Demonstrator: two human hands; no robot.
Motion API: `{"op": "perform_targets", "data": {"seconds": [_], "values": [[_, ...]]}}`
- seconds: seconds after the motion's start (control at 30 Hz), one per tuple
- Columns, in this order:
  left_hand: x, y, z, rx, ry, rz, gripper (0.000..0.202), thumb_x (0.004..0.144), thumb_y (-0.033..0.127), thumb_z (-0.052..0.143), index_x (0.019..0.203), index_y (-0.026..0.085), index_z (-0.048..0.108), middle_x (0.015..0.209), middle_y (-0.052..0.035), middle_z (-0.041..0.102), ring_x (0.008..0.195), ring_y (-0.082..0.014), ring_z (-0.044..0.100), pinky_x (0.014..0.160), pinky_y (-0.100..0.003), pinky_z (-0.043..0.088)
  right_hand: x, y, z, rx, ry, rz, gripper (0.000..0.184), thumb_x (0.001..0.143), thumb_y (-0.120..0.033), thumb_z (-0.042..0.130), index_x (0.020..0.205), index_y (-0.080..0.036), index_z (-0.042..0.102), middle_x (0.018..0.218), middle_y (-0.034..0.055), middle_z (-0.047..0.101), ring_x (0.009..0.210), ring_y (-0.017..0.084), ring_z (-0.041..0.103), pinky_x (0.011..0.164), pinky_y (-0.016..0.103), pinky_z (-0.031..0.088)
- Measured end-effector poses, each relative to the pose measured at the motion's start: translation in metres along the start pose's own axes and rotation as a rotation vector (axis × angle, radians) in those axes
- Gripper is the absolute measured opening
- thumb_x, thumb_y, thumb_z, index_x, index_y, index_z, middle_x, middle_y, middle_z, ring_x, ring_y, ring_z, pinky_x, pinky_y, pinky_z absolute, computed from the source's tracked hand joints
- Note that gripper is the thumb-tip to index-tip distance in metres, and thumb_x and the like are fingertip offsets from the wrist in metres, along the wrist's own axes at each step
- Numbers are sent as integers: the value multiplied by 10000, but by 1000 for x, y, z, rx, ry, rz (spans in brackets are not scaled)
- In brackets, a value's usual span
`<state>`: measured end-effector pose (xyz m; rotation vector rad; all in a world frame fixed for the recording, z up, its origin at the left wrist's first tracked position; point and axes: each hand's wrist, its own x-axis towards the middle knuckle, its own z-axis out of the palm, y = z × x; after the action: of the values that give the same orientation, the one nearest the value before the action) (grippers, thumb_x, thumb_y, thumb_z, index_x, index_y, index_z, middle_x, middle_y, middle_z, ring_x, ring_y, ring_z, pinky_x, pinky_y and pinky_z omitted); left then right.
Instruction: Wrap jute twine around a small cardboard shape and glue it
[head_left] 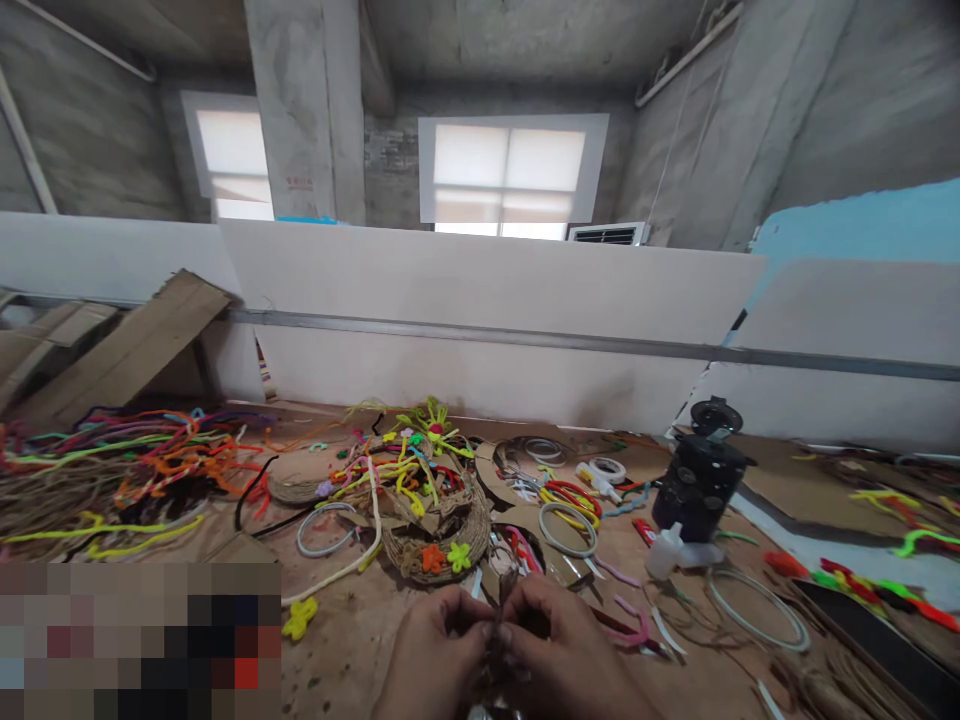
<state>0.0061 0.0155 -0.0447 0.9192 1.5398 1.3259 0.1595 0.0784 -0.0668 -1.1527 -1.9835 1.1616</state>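
Observation:
At the table's front edge, my left hand [450, 645] and my right hand [544, 640] are close together, thumbs and forefingers pinched and almost touching. Between the fingertips is a small dark brown piece [508, 588]; its kind is too blurred to tell, and the fingers hide most of it. Just beyond my hands lies a twine-wrapped wreath [480, 515] with an orange flower [433, 558] and a yellow-green flower [459, 556] on its near side. Loose fuzzy pipe cleaners [409, 480] are heaped on it. A yellow flower [300, 619] lies left of my left hand.
Bundled coloured pipe cleaners [172, 460] cover the table's left. Metal-looking rings [568, 530] and a white tape roll [606, 470] lie right of the wreath. A black lidded container [701, 485] and small white bottle [664, 553] stand at right. A white partition [487, 290] closes the back.

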Motion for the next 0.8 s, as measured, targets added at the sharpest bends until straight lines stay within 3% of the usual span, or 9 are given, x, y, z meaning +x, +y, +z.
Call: {"op": "perform_targets", "data": {"seconds": [0.4,0.8], "values": [[-2,-8,4,-77,8,9,136,560,268,694,648,173,735,656,-44,730,684,-229,656,654,-298,481,-4,-6,-1,-64,30,-67,69,755,-240,623,729,-177,619,844,60,653,853,246,621,753,325,427],[0,-20,6,-111,0,54,114,620,241,700,678,155,746,668,-49,728,694,-222,646,681,-304,489,-11,-14,-3,-42,31,-71,43,751,-221,603,737,-185,620,834,45,644,831,229,612,714,296,421]]}}
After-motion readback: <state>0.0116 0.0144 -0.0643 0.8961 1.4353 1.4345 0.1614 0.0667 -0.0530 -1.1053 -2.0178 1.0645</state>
